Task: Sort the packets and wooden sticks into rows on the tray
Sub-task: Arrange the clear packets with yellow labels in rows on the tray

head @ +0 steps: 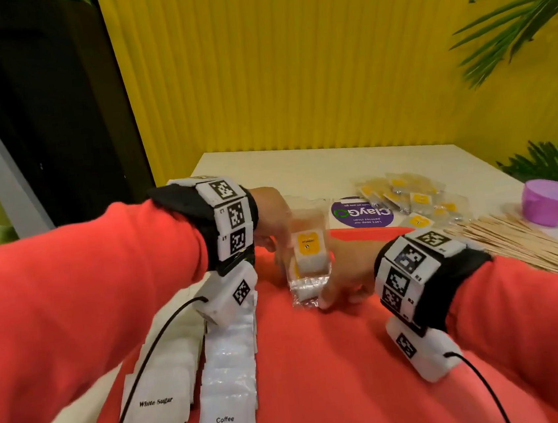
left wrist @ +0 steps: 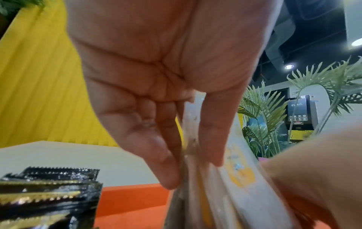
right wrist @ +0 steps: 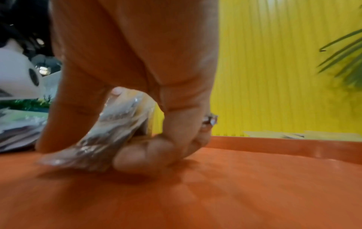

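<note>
Left hand (head: 271, 219): thumb and fingers pinch a stack of honey packets (head: 309, 249), held upright over the tray (head: 322, 379).
Right hand (head: 346, 273): curled round the stack's lower end, knuckles on the tray.
Sugar row (head: 159, 396): along the tray's left edge.
Coffee row (head: 229, 371): just beside the sugar row.
Loose honey packets (head: 414, 197): on the tabletop (head: 300, 167), beyond the tray.
Sticks (head: 522, 244): heaped right of the tray.

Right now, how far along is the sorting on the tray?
Done: White Sugar packets and Coffee packets lie in rows. In hand: left hand and right hand hold honey packets over the orange tray. Left: loose honey packets and wooden sticks off the tray.
</note>
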A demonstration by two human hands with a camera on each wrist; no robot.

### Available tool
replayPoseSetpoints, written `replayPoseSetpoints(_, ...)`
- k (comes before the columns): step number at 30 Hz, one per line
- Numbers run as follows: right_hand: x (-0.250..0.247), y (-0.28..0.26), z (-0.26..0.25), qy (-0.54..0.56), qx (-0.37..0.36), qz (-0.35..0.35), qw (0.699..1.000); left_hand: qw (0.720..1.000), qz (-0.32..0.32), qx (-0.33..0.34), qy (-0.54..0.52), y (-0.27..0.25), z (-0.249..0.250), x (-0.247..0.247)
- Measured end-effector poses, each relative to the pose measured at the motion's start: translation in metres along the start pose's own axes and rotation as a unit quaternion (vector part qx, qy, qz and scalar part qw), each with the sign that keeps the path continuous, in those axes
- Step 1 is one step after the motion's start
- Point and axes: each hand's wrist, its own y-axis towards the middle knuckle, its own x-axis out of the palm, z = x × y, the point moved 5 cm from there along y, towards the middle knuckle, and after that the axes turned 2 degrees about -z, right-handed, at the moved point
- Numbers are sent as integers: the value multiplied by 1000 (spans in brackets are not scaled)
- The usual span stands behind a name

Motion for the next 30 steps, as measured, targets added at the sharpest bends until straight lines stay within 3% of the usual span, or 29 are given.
replayPoseSetpoints(3,3,7,4,-24,33,23,999,999,-35,-3,-4,3,-5,0)
replayPoseSetpoints(10,6,15,-9,-41,36,25,998,991,-91,-44,-93,6,-19,-4)
replayPoseSetpoints(16,12,18,-15,6,66,-39,997,986,-80,-27,-142,17,-21,-3)
replayPoseSetpoints(19,11,18,-15,28,59,-3,998,981,-94,-24,-165,21,-19,-2)
replayPoseSetpoints(23,6,24,-21,-22,31,50,998,987,-88,-39,-129,29,-20,-8)
replayPoseSetpoints(30,10,28,-26,-11,59,-5,998,992,-54,-59,-100,42,-32,-27)
